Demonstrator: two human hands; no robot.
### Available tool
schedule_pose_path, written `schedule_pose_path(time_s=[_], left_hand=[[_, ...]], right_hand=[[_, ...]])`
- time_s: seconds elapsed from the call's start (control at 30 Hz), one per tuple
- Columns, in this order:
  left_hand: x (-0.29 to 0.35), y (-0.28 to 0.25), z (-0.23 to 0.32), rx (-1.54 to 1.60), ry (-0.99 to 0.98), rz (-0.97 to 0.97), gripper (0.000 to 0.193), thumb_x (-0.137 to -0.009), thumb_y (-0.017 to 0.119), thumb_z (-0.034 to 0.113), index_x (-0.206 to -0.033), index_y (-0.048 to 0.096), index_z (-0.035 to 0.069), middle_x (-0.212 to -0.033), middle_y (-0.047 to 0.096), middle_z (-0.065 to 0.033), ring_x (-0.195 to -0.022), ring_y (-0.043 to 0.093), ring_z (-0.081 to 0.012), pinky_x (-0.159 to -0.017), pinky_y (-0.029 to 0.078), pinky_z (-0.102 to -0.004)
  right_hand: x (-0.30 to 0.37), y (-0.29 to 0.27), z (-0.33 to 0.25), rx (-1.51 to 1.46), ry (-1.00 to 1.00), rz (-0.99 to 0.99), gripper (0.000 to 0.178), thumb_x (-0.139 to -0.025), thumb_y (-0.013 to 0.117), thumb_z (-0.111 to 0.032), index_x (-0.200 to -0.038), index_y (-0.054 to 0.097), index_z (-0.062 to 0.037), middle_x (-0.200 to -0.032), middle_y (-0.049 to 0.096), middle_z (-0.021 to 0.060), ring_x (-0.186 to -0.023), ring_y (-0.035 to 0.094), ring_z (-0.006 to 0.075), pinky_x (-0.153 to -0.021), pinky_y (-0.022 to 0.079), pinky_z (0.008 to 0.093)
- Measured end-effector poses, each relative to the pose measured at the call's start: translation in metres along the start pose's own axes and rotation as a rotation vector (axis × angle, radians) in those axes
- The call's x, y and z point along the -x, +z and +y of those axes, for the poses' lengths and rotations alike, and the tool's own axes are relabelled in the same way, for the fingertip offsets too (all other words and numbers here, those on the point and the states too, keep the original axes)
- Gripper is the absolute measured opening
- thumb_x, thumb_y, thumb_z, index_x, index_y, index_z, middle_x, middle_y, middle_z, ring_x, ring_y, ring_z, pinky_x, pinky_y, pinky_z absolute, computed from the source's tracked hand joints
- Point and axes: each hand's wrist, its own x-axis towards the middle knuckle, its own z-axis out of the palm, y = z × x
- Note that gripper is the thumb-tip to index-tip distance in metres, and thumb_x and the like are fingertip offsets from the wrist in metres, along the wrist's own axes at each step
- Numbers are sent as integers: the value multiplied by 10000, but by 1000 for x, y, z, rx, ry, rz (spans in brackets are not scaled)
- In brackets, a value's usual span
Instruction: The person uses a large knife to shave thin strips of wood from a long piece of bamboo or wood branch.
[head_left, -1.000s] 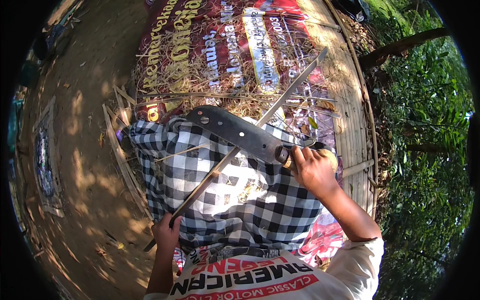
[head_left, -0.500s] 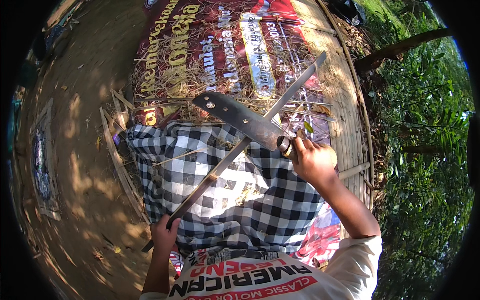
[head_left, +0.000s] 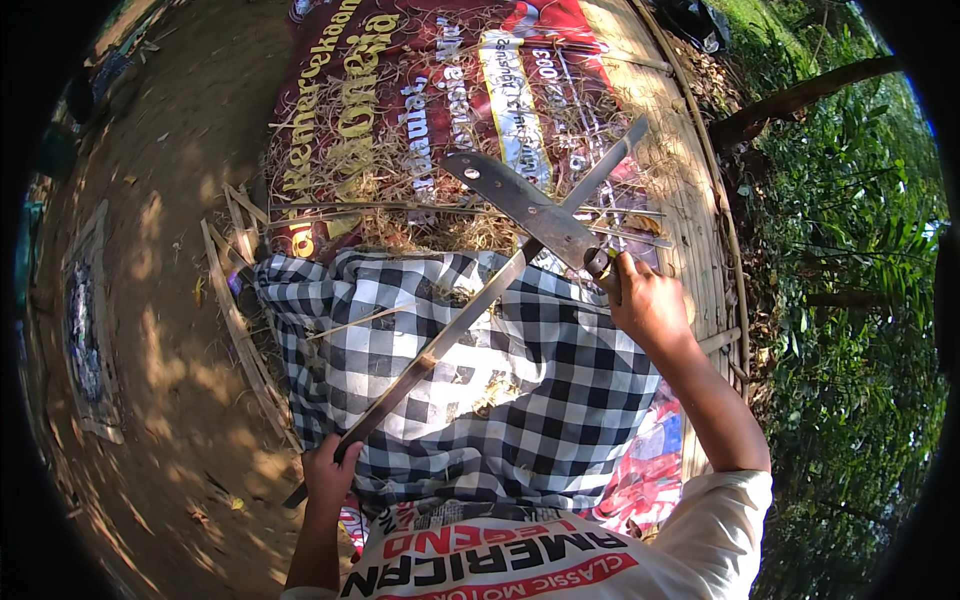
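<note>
My left hand (head_left: 328,472) is closed around the lower end of a long, narrow bamboo strip (head_left: 440,342), dark near my hand and paler further up. The strip slants away to the upper right across my lap. In my right hand (head_left: 652,305) is the handle of a machete (head_left: 522,207) with a broad dark blade and a few holes in it. The blade lies across the upper part of the strip, pointing to the upper left. A black-and-white checked cloth (head_left: 570,350) covers my lap beneath the strip.
Thin shavings litter a dark red printed banner (head_left: 290,170) ahead, spread over a bamboo platform (head_left: 690,190). Split bamboo pieces (head_left: 245,335) lean at the left, beside bare earth (head_left: 170,300). Green plants (head_left: 850,300) and a dark branch (head_left: 800,100) stand at the right.
The machete and my right hand have moved away and to the right, further up the strip. My left hand keeps its grip in nearly the same place.
</note>
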Motion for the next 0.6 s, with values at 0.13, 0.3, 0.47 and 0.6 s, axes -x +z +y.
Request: schedule_pose_path(time_s=[0.13, 0.3, 0.47, 0.6], left_hand=[[4, 2, -10, 23, -36, -23, 354, -822, 721, 268, -698, 486, 33, -544, 506, -163, -516, 535, -394, -457, 407, -394], [-1, 1, -5, 28, -48, -34, 359, -819, 723, 274, -698, 488, 30, -536, 501, -159, -519, 536, -398, -457, 408, -396], [2, 1, -9, 29, -48, -36, 347, -814, 727, 266, -703, 502, 27, -537, 505, -153, -505, 535, -385, -456, 406, -384], [4, 1, -9, 35, -79, -31, 335, -812, 729, 259, -709, 512, 25, -538, 510, -150, -494, 538, -373, -456, 406, -380]], right_hand=[[-2, 4, 17, 44, -137, 106, 210, -830, 595, -192, -986, 542, -61, -748, 625, 127, -661, 668, 287, -545, 532, 391], [-19, 12, 67, -4, 58, 207, 289, -813, 642, -238, -1007, 551, -44, -681, 627, 159, -577, 638, 337, -511, 503, 436], [-9, 11, 37, -39, 35, 125, 301, -776, 650, -185, -1027, 549, -52, -672, 622, 160, -570, 642, 334, -507, 518, 429], [-8, 8, 26, -17, -135, 174, 225, -807, 637, -219, -969, 581, -73, -715, 635, 140, -583, 652, 297, -503, 516, 388]])
